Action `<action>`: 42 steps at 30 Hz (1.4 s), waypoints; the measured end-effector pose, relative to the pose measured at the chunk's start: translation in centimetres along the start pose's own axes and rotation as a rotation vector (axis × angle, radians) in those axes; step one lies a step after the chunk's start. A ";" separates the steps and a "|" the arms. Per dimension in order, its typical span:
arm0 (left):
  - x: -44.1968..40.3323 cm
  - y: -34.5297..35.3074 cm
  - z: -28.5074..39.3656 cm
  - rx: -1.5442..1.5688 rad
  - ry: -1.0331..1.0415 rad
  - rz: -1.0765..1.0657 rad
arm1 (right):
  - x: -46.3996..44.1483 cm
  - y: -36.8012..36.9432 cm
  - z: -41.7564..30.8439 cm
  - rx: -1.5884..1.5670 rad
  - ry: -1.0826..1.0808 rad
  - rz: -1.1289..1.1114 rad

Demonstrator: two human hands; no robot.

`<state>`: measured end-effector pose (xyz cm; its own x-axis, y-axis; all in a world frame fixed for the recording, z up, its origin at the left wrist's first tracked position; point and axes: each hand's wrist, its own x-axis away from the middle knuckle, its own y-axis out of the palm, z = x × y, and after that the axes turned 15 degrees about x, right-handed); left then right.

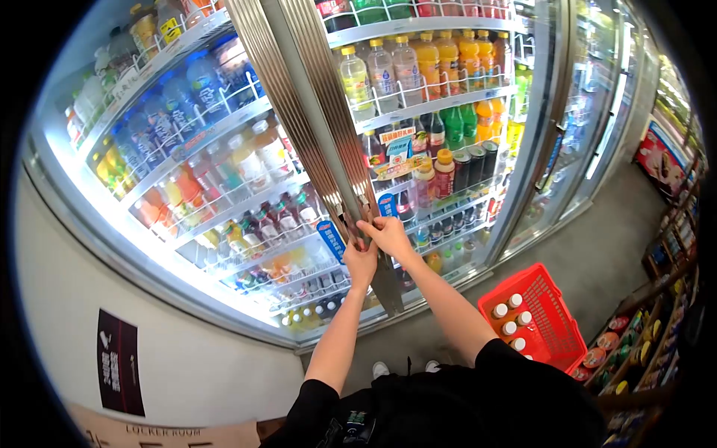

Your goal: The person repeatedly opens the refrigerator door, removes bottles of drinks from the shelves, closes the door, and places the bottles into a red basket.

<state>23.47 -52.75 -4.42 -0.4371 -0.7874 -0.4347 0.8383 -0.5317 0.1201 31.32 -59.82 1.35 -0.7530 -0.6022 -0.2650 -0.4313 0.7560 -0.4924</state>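
Black shirt, door edges at grip

Cooler glowing white, left edge glaring; fisheye curve, black corners

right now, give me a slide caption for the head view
Left hand and right hand at drinks cooler doors, red basket of bottles nearby.
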 end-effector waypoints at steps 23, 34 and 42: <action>14.1 -6.2 6.0 0.181 -0.249 0.100 | 2.9 3.1 2.4 -0.005 -0.028 0.041; 24.9 -11.3 10.6 0.132 -0.071 0.283 | 21.4 5.2 -3.2 -0.432 0.100 -0.288; 32.4 -16.2 14.5 0.095 0.041 0.462 | 30.9 7.5 -7.4 -0.345 -0.201 -0.071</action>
<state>-9.00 -74.22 -7.48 -0.0108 -0.9361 -0.3516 0.9077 -0.1567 0.3894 1.11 -70.85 -4.45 -0.6177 -0.6684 -0.4143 -0.6462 0.7317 -0.2170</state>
